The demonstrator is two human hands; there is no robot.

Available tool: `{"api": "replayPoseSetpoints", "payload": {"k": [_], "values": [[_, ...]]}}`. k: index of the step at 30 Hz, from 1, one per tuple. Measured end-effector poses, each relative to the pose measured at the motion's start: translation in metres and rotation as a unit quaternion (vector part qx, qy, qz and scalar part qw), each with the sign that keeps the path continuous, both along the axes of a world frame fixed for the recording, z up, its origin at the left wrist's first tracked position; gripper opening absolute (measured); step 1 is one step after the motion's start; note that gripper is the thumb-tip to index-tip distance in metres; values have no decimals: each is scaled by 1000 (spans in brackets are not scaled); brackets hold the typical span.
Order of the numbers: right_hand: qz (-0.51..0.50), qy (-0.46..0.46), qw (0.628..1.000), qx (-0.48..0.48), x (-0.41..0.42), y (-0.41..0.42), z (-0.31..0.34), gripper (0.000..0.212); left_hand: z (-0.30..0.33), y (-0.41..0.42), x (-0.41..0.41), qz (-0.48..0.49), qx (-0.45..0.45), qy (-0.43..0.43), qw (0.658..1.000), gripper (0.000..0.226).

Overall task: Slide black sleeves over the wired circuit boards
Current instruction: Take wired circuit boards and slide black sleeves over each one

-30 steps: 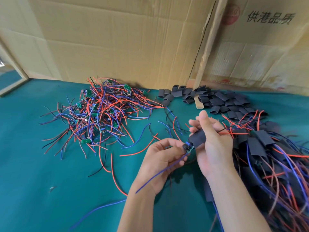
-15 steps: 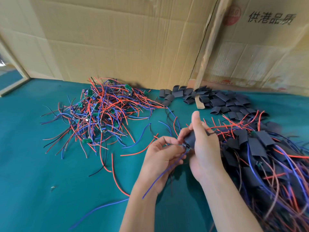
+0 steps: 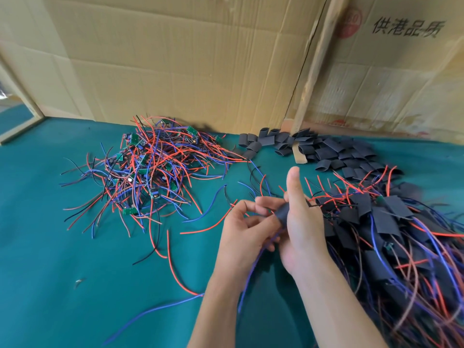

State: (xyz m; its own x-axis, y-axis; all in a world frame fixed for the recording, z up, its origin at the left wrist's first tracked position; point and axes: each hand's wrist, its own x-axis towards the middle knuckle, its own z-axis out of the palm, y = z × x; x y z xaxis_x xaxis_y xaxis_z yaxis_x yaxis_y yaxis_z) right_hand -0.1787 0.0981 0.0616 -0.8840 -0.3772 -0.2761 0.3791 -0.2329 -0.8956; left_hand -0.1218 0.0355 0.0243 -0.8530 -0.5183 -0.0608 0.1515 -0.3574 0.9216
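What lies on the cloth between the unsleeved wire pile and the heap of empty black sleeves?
In the head view, only red wire tips fanning out from the wire pile cross bare green cloth there, stopping just short of the sleeves.

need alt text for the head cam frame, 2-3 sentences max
Two bare hands meet over a teal table: the right hand grips a black sleeve while the left hand feeds a wired board into it. A tangle of unsleeved boards lies left, empty sleeves behind, finished sleeved boards right, cardboard at the back.
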Motion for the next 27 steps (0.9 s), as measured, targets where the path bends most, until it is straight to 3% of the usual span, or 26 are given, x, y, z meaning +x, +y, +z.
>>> {"api": "replayPoseSetpoints", "payload": {"k": [4, 7, 10, 13, 15, 16, 19, 20, 24, 27], "values": [[14, -43, 999, -17, 3, -2, -2, 56, -4, 3, -1, 41, -73, -1, 996, 50], [7, -42, 998, -37, 0, 0, 2, 51, -4, 0, -1, 41, -91, -14, 995, 40], [-26, 26, 999, 5, -14, 15, 23, 57, 1, 0, 1, -30, -106, -1, 994, 31], [-1, 147, 981, 126, -37, 50, 60, 44, 1, -3, 2, -33, -95, 5, 995, 23], [27, 246, 927, 283, -54, 79, 85, 44, -1, -4, 0, -2, -84, 0, 996, 13], [30, 294, 880, 371, -60, 94, 95, 49, -1, -4, -1, 7, -80, -3, 997, 12], [28, 374, 699, 610, -87, 142, 106, 69, -1, -3, -2, 13, -77, -12, 997, 12], [16, 386, 655, 649, -106, 160, 100, 70, 0, -2, -2, 15, -75, -13, 997, 12], [0, 450, 617, 646, -144, 197, 113, 73, 3, -3, -2, 48, -44, -12, 998, 15], [145, 483, 630, 590, -93, 109, 130, 60, 3, -6, -1, 103, -33, -21, 994, 19]]}}
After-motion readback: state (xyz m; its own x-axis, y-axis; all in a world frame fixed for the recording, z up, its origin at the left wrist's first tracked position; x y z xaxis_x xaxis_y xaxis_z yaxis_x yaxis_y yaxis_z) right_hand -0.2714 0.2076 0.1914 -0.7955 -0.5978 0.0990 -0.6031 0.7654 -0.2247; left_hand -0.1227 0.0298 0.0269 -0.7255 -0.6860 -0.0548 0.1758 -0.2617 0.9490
